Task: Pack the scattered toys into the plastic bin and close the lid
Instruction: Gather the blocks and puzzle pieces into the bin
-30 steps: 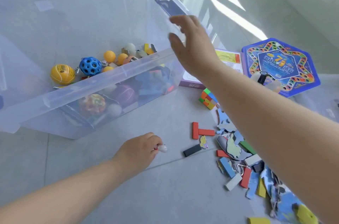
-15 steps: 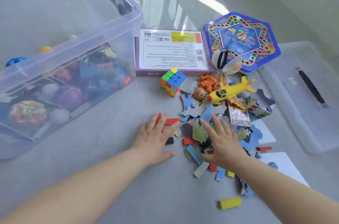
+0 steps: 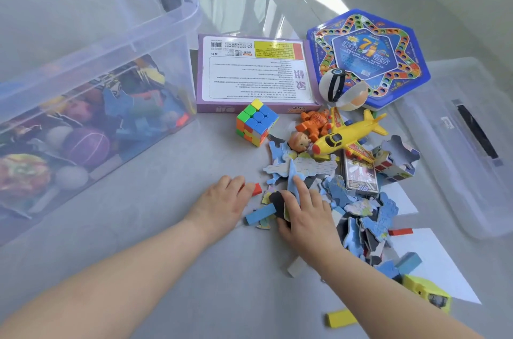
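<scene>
The clear plastic bin (image 3: 155, 33) stands at the left, holding balls, blocks and puzzle pieces. Its clear lid (image 3: 466, 144) lies flat at the right. Between them a heap of blue puzzle pieces (image 3: 369, 216) and small blocks covers the floor. My left hand (image 3: 222, 204) is curled over a red block (image 3: 256, 189) at the heap's left edge. My right hand (image 3: 302, 211) closes on a bunch of puzzle pieces, thumb under a dark piece, forefinger on a blue one. A blue block (image 3: 259, 215) lies between the hands.
Behind the heap lie a colour cube (image 3: 256, 124), a yellow toy plane (image 3: 347, 136), an orange figure (image 3: 315, 122), a purple box (image 3: 255, 74), a blue hexagonal game box (image 3: 369, 55) and a white ball capsule (image 3: 338, 88). White paper (image 3: 433, 261) and yellow blocks (image 3: 340, 318) lie at the lower right.
A second ago my right hand was up at the bin's rim; both hands came down onto the heap. Since half a second ago their fingers have curled in around pieces.
</scene>
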Action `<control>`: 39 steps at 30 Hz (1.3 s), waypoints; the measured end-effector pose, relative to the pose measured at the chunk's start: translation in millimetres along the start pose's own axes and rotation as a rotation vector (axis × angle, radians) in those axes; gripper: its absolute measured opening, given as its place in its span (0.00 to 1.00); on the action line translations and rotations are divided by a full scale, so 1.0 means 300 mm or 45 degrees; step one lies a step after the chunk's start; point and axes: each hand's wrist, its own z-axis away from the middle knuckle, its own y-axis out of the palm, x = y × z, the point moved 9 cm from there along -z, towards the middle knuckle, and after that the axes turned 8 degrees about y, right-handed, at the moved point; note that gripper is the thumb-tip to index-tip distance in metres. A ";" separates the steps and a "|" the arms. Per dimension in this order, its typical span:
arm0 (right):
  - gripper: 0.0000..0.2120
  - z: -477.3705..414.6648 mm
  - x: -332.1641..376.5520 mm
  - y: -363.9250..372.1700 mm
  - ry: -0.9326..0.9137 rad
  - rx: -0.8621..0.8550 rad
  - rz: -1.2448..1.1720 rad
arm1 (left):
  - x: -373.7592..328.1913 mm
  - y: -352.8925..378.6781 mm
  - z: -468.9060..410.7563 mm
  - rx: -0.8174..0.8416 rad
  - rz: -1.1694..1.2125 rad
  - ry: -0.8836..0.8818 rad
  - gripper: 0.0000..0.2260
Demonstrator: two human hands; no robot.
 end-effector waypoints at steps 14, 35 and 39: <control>0.25 -0.014 0.032 -0.101 -0.142 -0.109 -0.277 | 0.062 -0.400 0.110 -0.262 0.316 -0.061 0.05; 0.18 -0.263 0.811 -0.977 -0.571 -0.635 -0.744 | 0.590 -1.051 0.395 -0.783 -0.108 -0.994 0.10; 0.20 -0.357 0.888 -0.840 -0.576 -0.259 -0.394 | 0.677 -0.930 0.376 -0.335 -0.040 -1.033 0.16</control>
